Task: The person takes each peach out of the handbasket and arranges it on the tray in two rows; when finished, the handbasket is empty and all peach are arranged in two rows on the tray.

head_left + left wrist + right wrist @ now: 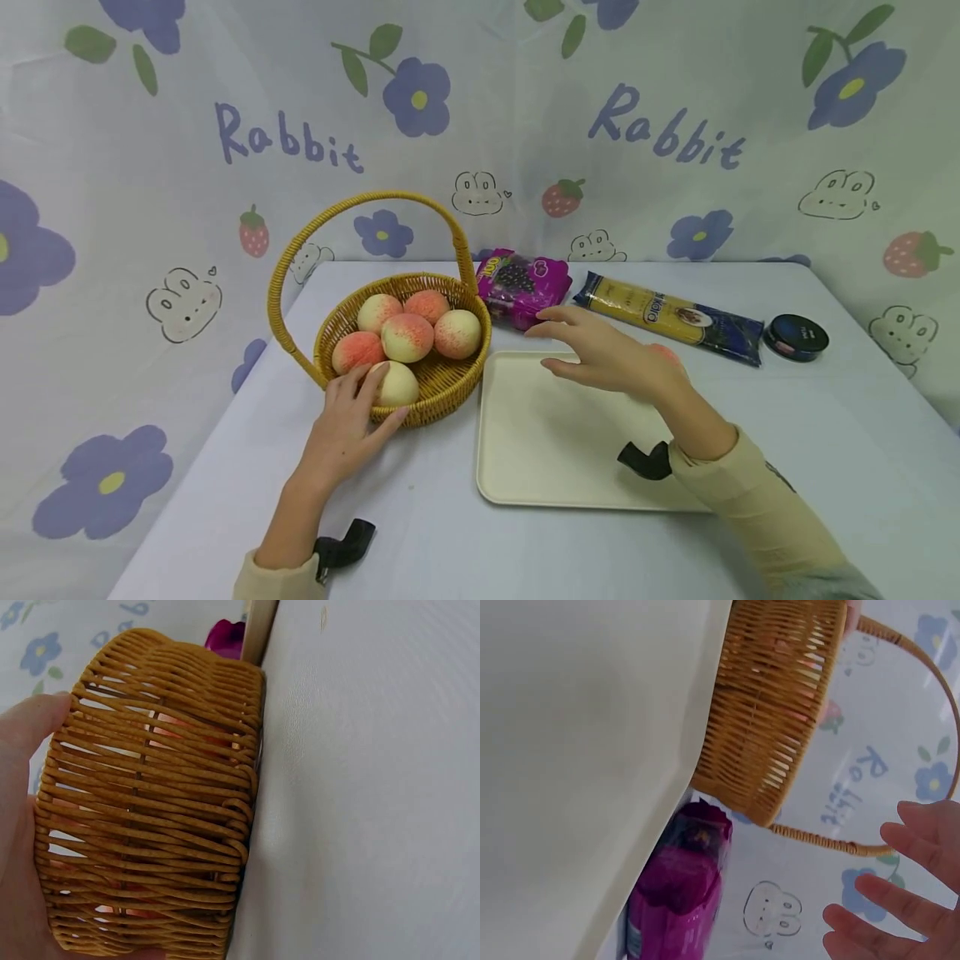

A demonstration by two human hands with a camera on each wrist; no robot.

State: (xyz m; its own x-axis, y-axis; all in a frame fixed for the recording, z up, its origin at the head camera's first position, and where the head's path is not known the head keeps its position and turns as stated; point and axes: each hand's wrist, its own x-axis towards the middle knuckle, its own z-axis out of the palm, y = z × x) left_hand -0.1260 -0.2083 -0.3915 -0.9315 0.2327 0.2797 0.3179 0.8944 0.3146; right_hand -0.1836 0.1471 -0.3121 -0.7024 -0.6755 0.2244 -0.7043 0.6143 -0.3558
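Note:
A yellow-brown wicker basket (450, 400) with a tall arched handle stands on the left of the table. Several pink-and-cream peaches (407, 337) lie in it. My left hand (347, 429) rests at its near rim, fingers spread beside a pale peach (397, 385) and thumb along the rim. The left wrist view shows that thumb (37, 724) against the woven edge; the other fingers are mostly hidden. My right hand (600, 350) hovers over the far part of a cream tray (555, 442), fingers spread, holding nothing. Behind that wrist, a peach (665, 353) shows partly.
A purple snack bag (522, 287) with a grape picture lies behind the tray, next to the basket. To its right are a long blue-and-yellow packet (667, 317) and a round black tin (797, 337). A patterned cloth (480, 108) hangs behind the table.

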